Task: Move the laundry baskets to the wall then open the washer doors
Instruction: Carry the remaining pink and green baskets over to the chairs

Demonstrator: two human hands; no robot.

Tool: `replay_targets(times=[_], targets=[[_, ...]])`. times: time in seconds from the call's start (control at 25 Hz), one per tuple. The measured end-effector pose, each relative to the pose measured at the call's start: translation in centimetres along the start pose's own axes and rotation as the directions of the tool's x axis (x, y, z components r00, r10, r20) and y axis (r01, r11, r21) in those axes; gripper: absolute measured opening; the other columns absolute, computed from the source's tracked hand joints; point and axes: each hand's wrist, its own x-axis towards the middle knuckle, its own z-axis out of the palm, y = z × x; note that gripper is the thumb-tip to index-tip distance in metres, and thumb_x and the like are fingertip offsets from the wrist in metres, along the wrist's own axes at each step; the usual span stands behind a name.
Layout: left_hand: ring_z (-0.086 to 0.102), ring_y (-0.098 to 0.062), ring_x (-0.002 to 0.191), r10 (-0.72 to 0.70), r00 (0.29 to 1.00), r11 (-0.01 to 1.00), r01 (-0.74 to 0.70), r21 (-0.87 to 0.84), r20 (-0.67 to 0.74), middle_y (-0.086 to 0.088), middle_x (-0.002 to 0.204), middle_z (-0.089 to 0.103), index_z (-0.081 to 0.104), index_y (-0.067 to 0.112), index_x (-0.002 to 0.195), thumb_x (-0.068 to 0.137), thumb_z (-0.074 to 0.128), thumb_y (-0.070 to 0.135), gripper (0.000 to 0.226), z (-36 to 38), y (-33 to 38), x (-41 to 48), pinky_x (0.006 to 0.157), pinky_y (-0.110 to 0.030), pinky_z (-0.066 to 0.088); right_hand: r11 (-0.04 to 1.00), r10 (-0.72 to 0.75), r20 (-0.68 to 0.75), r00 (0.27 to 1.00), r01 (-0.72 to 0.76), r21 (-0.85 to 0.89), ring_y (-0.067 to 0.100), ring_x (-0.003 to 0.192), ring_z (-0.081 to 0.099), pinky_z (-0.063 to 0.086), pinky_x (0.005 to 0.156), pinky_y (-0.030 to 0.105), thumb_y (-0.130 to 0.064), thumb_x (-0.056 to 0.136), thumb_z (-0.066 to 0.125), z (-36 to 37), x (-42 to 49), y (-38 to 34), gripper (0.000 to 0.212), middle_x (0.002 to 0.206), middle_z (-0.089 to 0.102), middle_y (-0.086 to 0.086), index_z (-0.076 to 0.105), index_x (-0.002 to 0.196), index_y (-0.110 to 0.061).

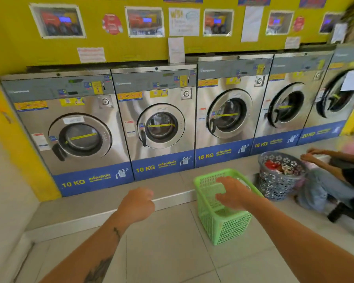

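The green laundry basket [223, 209] is a rectangular plastic crate with lattice walls, standing upright on the tiled floor [168, 252] near the raised step below the washers; its long axis runs from the viewer toward the machines. Beside it stands one round grey basket [278, 178] holding clothes (two baskets in all). Five front-loading washers [159, 127] line the yellow wall. The right hand [231, 193] hovers spread over the green basket, gripping nothing; the left hand [137, 203] is a loose empty fist.
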Motion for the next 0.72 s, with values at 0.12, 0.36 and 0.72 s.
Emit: replay_targets(times=[0.12, 0.36, 0.72], targets=[[0.055, -0.040, 0.110, -0.035, 0.999, 0.998, 0.034, -0.044, -0.013, -0.024, 0.110, 0.061, 0.059, -0.001, 0.098, 0.077, 0.042, 0.014, 0.030, 2.7, 4.7, 7.4, 0.085, -0.041, 0.046, 1.000, 0.021, 0.019, 1.000, -0.021, 0.004, 0.022, 0.142, 0.029, 0.023, 0.114, 0.031, -0.029, 0.087, 0.059, -2.8, 5.6, 6.2, 0.066, 0.154, 0.033, 0.011, 0.035, 0.147, -0.013], [0.060, -0.032, 0.110, -0.067, 0.994, 0.994, 0.075, -0.081, 0.090, -0.012, 0.113, 0.067, 0.063, 0.013, 0.102, 0.074, 0.044, 0.021, 0.035, 9.9, 13.8, 18.0, 0.081, -0.031, 0.046, 0.991, 0.133, 0.055, 0.990, -0.132, -0.021, 0.027, 0.128, 0.047, 0.034, 0.103, 0.029, -0.022, 0.081, 0.060, -7.5, 15.4, 17.8, 0.059, 0.140, 0.049, 0.014, 0.046, 0.138, -0.014], [0.052, -0.032, 0.117, -0.127, 0.973, 0.977, 0.156, -0.143, 0.193, -0.010, 0.126, 0.052, 0.055, 0.020, 0.121, 0.072, 0.044, 0.035, 0.053, 19.7, 18.9, 36.0, 0.094, -0.038, 0.048, 0.953, 0.287, 0.198, 0.937, -0.259, -0.156, 0.031, 0.124, 0.045, 0.041, 0.100, 0.038, -0.021, 0.078, 0.061, -5.1, 30.6, 29.5, 0.067, 0.136, 0.043, 0.012, 0.038, 0.141, -0.017]])
